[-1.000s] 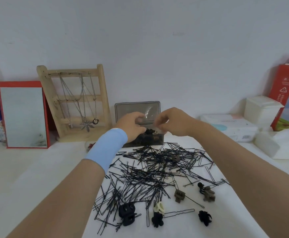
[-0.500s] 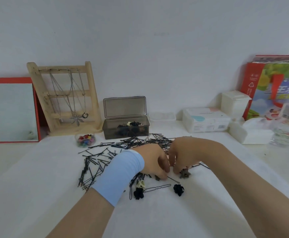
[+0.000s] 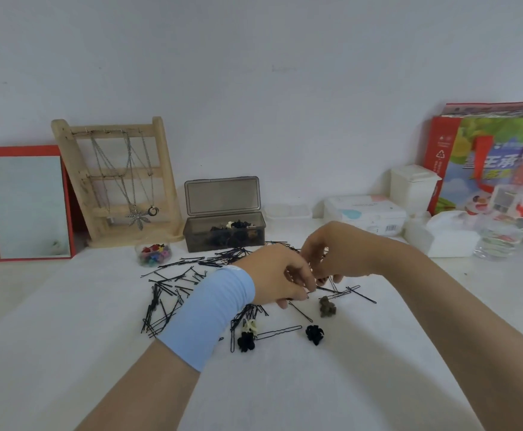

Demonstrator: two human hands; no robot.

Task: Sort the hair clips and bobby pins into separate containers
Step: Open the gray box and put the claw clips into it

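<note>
Grey plastic, the box [image 3: 198,244] stands at the back of the white counter [image 3: 67,321], lid up, with dark clips [image 3: 238,226] heaped inside. Black pins [image 3: 188,275] lie scattered in front of the box, spreading to its front left. Both hands meet over the pins, in front of the box and a little to its right. The left hand [image 3: 272,275], above a blue wristband [image 3: 210,312], has its fingers curled, tips down by a pin; whether it grips one cannot be told. The right hand [image 3: 331,250] curls its fingers too, with something dark between the tips, but what it holds cannot be told. Further from the box than the hands lie a brown clip [image 3: 327,307], a black clip [image 3: 314,333], and a cream clip [image 3: 250,326] touching a second black clip [image 3: 246,341]. Just left of the box sits a small clear tub [image 3: 154,254] of coloured clips
</note>
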